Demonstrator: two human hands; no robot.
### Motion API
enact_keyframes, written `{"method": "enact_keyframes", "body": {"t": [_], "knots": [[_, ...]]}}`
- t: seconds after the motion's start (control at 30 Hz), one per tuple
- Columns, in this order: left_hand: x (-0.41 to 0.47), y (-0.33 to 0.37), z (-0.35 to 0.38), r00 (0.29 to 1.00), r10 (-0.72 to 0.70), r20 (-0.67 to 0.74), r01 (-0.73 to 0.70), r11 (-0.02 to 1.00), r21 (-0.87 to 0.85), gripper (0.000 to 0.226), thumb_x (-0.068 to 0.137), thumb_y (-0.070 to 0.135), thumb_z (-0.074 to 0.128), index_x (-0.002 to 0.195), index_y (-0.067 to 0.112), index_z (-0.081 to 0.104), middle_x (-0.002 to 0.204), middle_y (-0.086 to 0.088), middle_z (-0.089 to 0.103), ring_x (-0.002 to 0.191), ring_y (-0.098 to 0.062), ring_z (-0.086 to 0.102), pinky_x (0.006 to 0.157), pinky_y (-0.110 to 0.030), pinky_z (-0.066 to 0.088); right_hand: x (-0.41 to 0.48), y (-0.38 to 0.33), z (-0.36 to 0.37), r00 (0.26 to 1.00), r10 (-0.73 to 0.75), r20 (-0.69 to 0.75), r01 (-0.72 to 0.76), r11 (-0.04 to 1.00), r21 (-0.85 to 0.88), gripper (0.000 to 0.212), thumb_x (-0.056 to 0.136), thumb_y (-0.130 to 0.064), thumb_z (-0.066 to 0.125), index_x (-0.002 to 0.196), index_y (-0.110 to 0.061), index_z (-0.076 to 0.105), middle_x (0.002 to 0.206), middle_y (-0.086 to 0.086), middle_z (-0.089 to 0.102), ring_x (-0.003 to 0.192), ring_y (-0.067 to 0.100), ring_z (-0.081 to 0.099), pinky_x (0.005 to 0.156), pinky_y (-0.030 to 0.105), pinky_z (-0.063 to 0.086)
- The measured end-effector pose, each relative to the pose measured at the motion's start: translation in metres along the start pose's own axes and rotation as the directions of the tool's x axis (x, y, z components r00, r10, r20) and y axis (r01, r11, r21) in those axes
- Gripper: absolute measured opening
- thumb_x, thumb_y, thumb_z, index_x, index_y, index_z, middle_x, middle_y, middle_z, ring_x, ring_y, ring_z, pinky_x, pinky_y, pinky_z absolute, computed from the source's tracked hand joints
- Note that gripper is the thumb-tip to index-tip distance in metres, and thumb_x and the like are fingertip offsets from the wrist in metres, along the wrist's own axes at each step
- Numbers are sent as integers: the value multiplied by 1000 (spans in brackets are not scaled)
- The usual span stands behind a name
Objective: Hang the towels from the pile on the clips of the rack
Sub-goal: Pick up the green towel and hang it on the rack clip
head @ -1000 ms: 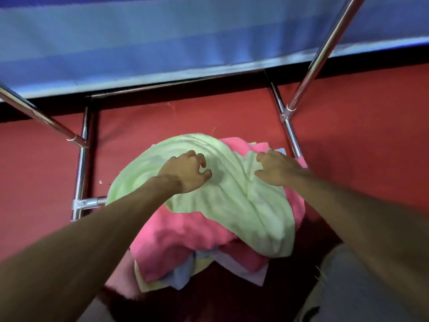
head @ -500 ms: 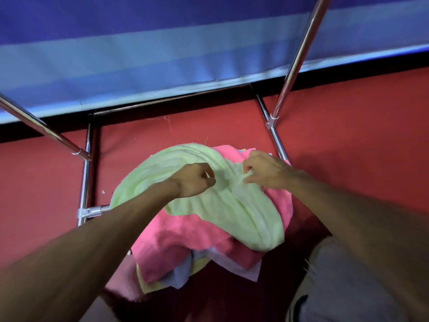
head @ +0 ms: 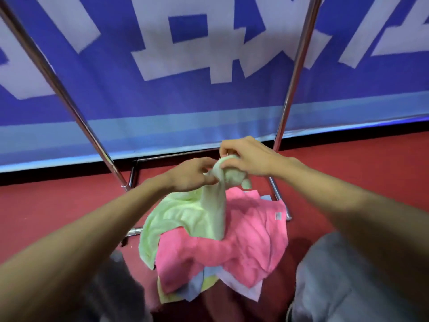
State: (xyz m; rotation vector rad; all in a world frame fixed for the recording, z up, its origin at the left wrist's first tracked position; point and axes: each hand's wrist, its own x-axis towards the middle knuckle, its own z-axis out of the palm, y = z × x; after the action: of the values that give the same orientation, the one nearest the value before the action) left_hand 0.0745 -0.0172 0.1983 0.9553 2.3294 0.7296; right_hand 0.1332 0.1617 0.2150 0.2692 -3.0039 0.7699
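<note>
A pale green towel (head: 185, 217) hangs from both my hands, its lower part still draped over the pile. My left hand (head: 192, 174) pinches it just below the bunched top, and my right hand (head: 246, 159) grips that bunched end. Under it lies a pink towel (head: 243, 247) on top of the pile, with blue, white and yellow towels (head: 195, 289) peeking out beneath. The rack's two chrome uprights (head: 297, 73) rise on either side of my hands. No clips are in view.
The rack's base bars (head: 277, 194) lie on the red floor (head: 348, 163) around the pile. A blue banner with white lettering (head: 185, 66) stands right behind the rack. My grey-trousered knee (head: 336, 275) is at the lower right.
Both hands closed on the green towel and lifted its gathered end up off the pile. The pink towel is now mostly uncovered. The view tilted upward, showing more of the banner.
</note>
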Motion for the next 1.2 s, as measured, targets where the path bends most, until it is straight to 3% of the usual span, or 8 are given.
{"method": "enact_keyframes", "body": {"t": [0.1,0.23,0.43,0.57,0.8,0.9,1.03,1.2], "knots": [[-18,4,-8,994,49,-95,-38,993,109,11,84,22,65,89,12,62,84,-2,62,76,-17,55,75,-36,45,-1,-15,-9,998,-45,-35,47,996,71,11,82,-26,68,84,-26,57,70,-10,55,66,7,49,66,28,37],[-31,15,-17,989,78,-125,-23,919,393,31,87,27,62,65,21,42,63,6,45,65,-20,41,64,-37,37,5,-29,-18,995,-93,37,93,996,-3,10,80,-30,68,88,-30,62,79,-10,62,75,10,53,73,31,45],[-40,15,-39,972,69,-226,-8,966,260,14,88,25,65,77,22,57,76,-2,64,72,-20,54,69,-32,42,-7,-16,-33,991,44,125,-28,992,-123,24,78,-30,76,96,-17,66,80,-3,60,74,14,50,67,28,38],[-40,10,-48,945,3,-326,40,992,123,7,88,22,66,82,19,63,80,-2,67,73,-18,58,75,-31,47,-16,-16,-38,991,39,131,-23,992,-123,25,83,-35,70,71,-17,57,62,3,51,60,17,41,58,25,34],[-37,16,-38,856,9,-517,50,994,99,9,86,20,59,96,21,60,84,2,62,77,-15,57,70,-28,44,-12,-30,-42,986,146,-82,-100,908,408,14,80,-24,75,89,-16,68,67,-6,63,54,-5,52,53,8,39],[-39,24,-34,913,-10,-409,-56,987,-148,3,85,15,61,88,16,62,68,2,65,64,-13,62,68,-28,49,-6,-36,-37,969,213,-126,-128,868,479,13,80,-23,75,88,-13,72,77,1,68,65,4,57,57,10,42],[-40,27,-22,977,19,-213,-101,918,-382,18,84,17,70,95,5,62,82,-6,69,79,-15,65,90,-42,51,-4,-40,-37,964,261,-59,-148,702,696,7,85,-10,69,92,-9,69,75,4,68,66,9,61,62,19,48],[-37,31,-13,952,1,-307,-132,905,-405,25,83,35,70,91,12,64,79,4,66,71,-8,59,83,-39,52,-8,-42,-43,969,246,20,-146,508,849,12,89,-1,61,96,-9,66,85,10,69,73,15,65,71,24,54]]}}
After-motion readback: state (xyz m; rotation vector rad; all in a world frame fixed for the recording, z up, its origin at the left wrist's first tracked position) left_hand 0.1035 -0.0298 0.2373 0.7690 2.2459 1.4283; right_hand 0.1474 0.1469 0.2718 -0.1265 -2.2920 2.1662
